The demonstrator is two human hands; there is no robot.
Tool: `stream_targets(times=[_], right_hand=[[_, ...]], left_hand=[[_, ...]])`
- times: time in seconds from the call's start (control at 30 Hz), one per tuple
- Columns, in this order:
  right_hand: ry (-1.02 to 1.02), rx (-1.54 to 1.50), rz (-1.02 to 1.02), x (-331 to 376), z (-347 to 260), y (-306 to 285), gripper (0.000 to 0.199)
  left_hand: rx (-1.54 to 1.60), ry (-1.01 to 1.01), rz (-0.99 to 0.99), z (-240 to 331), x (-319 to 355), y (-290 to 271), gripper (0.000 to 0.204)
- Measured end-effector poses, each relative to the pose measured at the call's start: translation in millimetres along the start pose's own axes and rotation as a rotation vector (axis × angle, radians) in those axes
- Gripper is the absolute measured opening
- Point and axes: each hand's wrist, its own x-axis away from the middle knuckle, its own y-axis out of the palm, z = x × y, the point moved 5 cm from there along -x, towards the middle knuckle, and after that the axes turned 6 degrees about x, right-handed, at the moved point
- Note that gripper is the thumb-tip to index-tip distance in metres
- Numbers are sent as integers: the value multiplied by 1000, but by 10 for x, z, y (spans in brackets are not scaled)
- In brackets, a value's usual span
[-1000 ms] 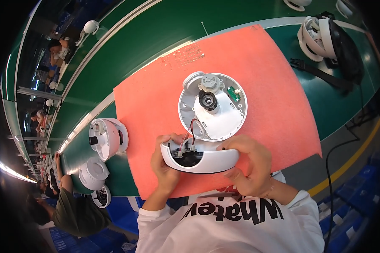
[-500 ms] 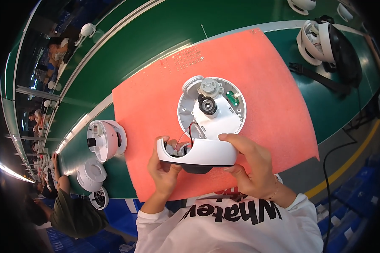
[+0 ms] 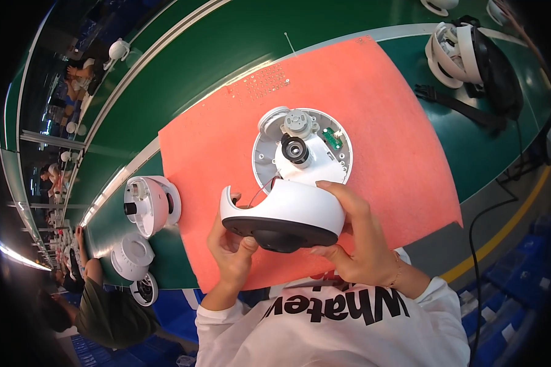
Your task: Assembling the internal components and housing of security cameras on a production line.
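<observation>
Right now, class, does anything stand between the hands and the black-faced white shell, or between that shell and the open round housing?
Left hand and right hand both hold the white shell, nothing between. Between it and the round housing, only thin wiring shows; the shell hides the housing's near edge.

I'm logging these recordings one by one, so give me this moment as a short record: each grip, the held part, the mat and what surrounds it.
Left grip: on the left side of the white shell
Right grip: on its right side
Shell pose: tilted, black face toward the wearer
Beyond shell: round housing, partly hidden, with lens and green board
Mat: coral, small metal pieces near far edge
Mat's left: white unit
Upper right: black strap
</observation>
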Motion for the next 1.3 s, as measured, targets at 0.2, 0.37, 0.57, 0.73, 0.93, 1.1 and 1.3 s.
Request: stream_targets(times=[0.2, 0.37, 0.57, 0.73, 0.93, 1.1, 1.3], right_hand=[[32, -183, 47, 8, 22, 26, 64], [64, -263, 47, 71, 80, 11, 54], [209, -453, 106, 73, 95, -38, 49], [281, -602, 32, 74, 142, -24, 48], [264, -577, 91, 121, 172, -17, 49], [303, -589, 154, 115, 167, -45, 47], [376, -720, 159, 100, 301, -58, 42]], left_hand=[[53, -85, -67, -53, -2, -76, 82], [-29, -44, -74, -58, -7, -36, 85], [-7, -18, -99, -35, 44, -18, 80], [21, -4, -130, -16, 57, -59, 74], [3, -5, -153, 20, 45, -26, 71], [-90, 17, -131, 77, 67, 10, 67], [-238, 92, -184, 122, 54, 57, 64]])
